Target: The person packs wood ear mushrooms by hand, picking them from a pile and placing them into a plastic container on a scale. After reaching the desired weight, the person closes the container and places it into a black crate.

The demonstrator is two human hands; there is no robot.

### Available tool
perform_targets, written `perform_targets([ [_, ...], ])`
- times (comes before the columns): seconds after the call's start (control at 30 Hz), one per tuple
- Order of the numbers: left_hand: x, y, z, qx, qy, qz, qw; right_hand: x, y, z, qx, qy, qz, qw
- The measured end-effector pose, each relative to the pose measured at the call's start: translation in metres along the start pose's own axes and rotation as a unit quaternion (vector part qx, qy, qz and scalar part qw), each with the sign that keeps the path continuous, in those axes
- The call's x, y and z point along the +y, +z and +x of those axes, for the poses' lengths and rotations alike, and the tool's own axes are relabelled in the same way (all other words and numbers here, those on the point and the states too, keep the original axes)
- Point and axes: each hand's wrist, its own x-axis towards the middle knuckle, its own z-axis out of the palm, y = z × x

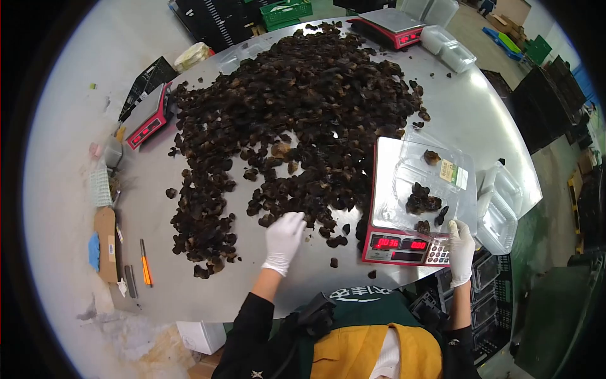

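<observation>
My left hand, in a white glove, is at the near edge of a large heap of dark brown, fungus-like pieces. Its fingers are curled together, and what they hold, if anything, is hidden. On a red and silver scale rests a clear plastic box with a few dark pieces and a label in it. My right hand, also gloved, pinches the box's near right corner beside the keypad. The scale's red display seems to read 0.036 and 0.00.
More clear boxes stand right of the scale. Two other scales are at the back and left. An orange and black pen-like tool and a brown board lie on the left. Loose pieces lie before the heap.
</observation>
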Motion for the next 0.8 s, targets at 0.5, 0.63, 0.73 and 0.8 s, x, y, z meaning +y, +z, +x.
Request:
perform_targets([
  [0.5, -0.050, -0.082, 0.005, 0.006, -0.151, 0.236, 0.960, 0.017, -0.005, 0.006, 0.020, -0.024, -0.020, 0.999],
  [0.63, -0.053, -0.061, 0.040, 0.027, -0.084, 0.070, 0.994, 0.002, -0.002, -0.001, 0.011, -0.006, -0.007, 1.000],
  [0.73, -0.013, -0.014, 0.075, -0.055, -0.022, -0.003, 0.998, -0.002, 0.002, -0.003, -0.003, -0.012, -0.026, 1.000],
  [0.8, 0.004, 0.028, 0.080, -0.062, -0.026, 0.014, 0.998, -0.003, 0.003, -0.004, -0.006, -0.019, -0.027, 0.999],
])
